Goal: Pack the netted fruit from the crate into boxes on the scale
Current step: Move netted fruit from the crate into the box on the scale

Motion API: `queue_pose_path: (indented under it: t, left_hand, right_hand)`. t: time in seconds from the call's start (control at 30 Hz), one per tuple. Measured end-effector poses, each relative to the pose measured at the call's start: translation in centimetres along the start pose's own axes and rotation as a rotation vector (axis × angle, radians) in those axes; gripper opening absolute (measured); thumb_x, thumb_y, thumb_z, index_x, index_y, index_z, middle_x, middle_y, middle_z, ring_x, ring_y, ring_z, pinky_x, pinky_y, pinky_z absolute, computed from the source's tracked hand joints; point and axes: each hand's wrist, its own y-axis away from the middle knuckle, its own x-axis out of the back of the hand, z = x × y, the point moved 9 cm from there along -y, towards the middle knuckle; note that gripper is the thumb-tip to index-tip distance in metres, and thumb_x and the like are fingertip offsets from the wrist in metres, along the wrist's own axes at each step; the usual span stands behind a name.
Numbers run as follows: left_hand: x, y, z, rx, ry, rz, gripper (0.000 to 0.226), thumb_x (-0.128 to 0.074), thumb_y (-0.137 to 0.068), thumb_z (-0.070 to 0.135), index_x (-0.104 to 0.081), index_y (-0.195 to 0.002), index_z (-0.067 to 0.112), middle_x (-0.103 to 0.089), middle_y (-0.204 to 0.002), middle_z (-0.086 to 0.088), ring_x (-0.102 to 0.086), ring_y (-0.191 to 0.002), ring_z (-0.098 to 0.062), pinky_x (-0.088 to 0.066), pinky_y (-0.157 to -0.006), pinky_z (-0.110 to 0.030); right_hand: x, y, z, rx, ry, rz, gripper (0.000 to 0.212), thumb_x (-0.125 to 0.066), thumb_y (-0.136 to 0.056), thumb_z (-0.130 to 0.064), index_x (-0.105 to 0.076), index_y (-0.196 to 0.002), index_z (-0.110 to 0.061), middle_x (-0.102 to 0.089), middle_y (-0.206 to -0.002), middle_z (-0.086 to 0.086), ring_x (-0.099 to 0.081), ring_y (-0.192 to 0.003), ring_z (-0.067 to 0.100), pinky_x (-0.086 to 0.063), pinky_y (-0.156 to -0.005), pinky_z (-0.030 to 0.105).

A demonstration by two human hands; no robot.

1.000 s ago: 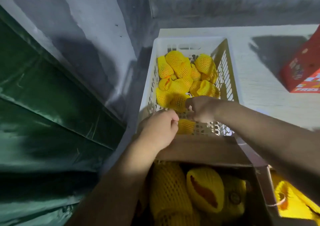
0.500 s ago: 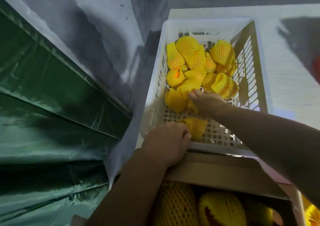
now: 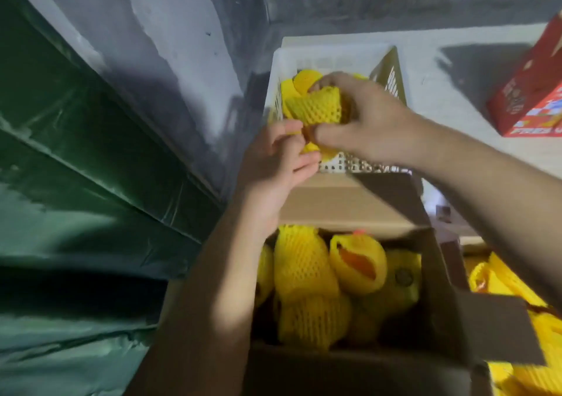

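Right hand (image 3: 368, 122) pinches netted fruit (image 3: 316, 106) above white crate (image 3: 282, 61), 12 o'clock of cardboard box (image 3: 441, 274). Left hand (image 3: 273, 164) fingers curl on net's lower edge. Risk: loose net slips off, fruit drops into crate; box nearly full.

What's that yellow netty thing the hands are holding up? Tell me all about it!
The yellow net sleeve is a soft-looking foam mesh with diamond-shaped holes, the same kind wrapped around the fruit in the cardboard box below. It is held up over the white plastic crate. The right hand grips it from the right side and the left hand pinches its lower edge. Whether a fruit sits inside it is hard to tell, since the hands cover part of it.
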Motion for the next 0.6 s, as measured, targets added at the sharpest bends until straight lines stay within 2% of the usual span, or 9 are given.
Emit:
queue_pose_path:
  t: [0.07,0.17,0.23,0.3,0.33,0.43,0.47,0.53,0.6]
  left_hand:
    - [0.4,2.5,1.3,0.012,0.082,-0.001,0.016,-0.050,-0.106,0.015,-0.063,-0.113,0.021,-0.070,-0.116,-0.009,-0.078,-0.093,-0.018,-0.063,-0.082,-0.030]
    - [3.0,6.8,1.4,0.002,0.046,-0.047,0.019,-0.047,-0.103,0.010,-0.064,-0.113,0.014,-0.071,-0.116,-0.015,-0.077,-0.096,-0.024,-0.063,-0.085,-0.036]
    - [6.0,9.2,1.6,-0.087,-0.027,-0.028,0.020,-0.053,-0.101,0.012,-0.069,-0.099,0.024,-0.075,-0.107,-0.008,-0.077,-0.095,-0.022,-0.063,-0.079,-0.031]
    - [10.0,10.6,1.4,-0.121,-0.172,0.095,0.021,-0.059,-0.097,0.019,-0.072,-0.086,0.031,-0.075,-0.091,0.000,-0.075,-0.093,-0.022,-0.062,-0.075,-0.027]
    - [12.1,11.0,1.1,-0.116,-0.216,0.167,0.018,-0.061,-0.094,0.021,-0.072,-0.083,0.032,-0.074,-0.084,0.003,-0.074,-0.092,-0.023,-0.062,-0.075,-0.028]
    - [15.7,13.4,0.5,-0.159,-0.347,0.207,0.022,-0.057,-0.084,0.029,-0.070,-0.078,0.046,-0.074,-0.086,0.010,-0.074,-0.092,-0.019,-0.062,-0.082,-0.038]
    - [16.1,14.5,0.1,-0.181,-0.413,0.172,0.024,-0.055,-0.084,0.029,-0.068,-0.081,0.049,-0.074,-0.092,0.013,-0.073,-0.095,-0.016,-0.061,-0.086,-0.039]
    - [16.4,17.2,-1.0,-0.234,-0.484,0.086,0.023,-0.058,-0.091,0.025,-0.068,-0.097,0.045,-0.074,-0.102,0.021,-0.069,-0.101,0.000,-0.057,-0.090,-0.029]
    - [16.4,19.3,-2.4,-0.275,-0.499,0.005,0.025,-0.060,-0.098,0.016,-0.070,-0.108,0.037,-0.074,-0.106,0.020,-0.067,-0.102,0.005,-0.055,-0.092,-0.023]
  right_hand:
    - [0.3,2.5,-2.9,0.023,-0.114,0.043,0.038,-0.078,-0.084,-0.019,-0.062,-0.117,-0.013,-0.055,-0.058,-0.021,-0.048,-0.056,-0.003,-0.038,-0.057,0.012]
    - [-1.7,6.7,-7.9,0.110,-0.081,0.000,0.033,-0.080,-0.086,-0.017,-0.063,-0.113,-0.006,-0.056,-0.066,-0.023,-0.050,-0.063,-0.005,-0.036,-0.064,0.011]
    - [-3.2,9.2,-10.4,0.195,0.049,0.002,0.037,-0.080,-0.088,-0.023,-0.064,-0.118,-0.009,-0.062,-0.093,-0.017,-0.054,-0.083,-0.004,-0.039,-0.077,0.018]
    - [-5.3,11.4,-12.2,0.255,0.146,0.048,0.042,-0.077,-0.089,-0.030,-0.061,-0.124,-0.012,-0.059,-0.115,0.004,-0.055,-0.105,0.013,-0.042,-0.090,0.027]
    - [-6.7,12.5,-12.9,0.281,0.196,0.055,0.044,-0.073,-0.090,-0.032,-0.059,-0.126,-0.012,-0.057,-0.121,0.008,-0.055,-0.111,0.019,-0.043,-0.094,0.031]
    - [-14.1,15.4,-13.1,0.355,0.672,-0.099,0.047,-0.059,-0.097,-0.039,-0.051,-0.137,-0.015,-0.047,-0.142,0.010,-0.049,-0.125,0.032,-0.043,-0.103,0.044]
    - [-16.7,16.3,-12.1,0.324,0.795,-0.212,0.047,-0.050,-0.101,-0.042,-0.046,-0.142,-0.019,-0.044,-0.150,0.008,-0.045,-0.133,0.031,-0.037,-0.111,0.043]
    - [-19.1,17.7,-9.2,0.099,0.808,-0.383,0.054,-0.030,-0.107,-0.050,-0.038,-0.152,-0.021,-0.040,-0.161,0.007,-0.032,-0.150,0.024,-0.014,-0.126,0.039]
    - [-19.2,19.1,-8.1,-0.060,0.793,-0.438,0.083,-0.015,-0.096,-0.074,-0.018,-0.164,-0.026,-0.021,-0.170,0.007,-0.008,-0.159,0.020,0.009,-0.127,0.043]
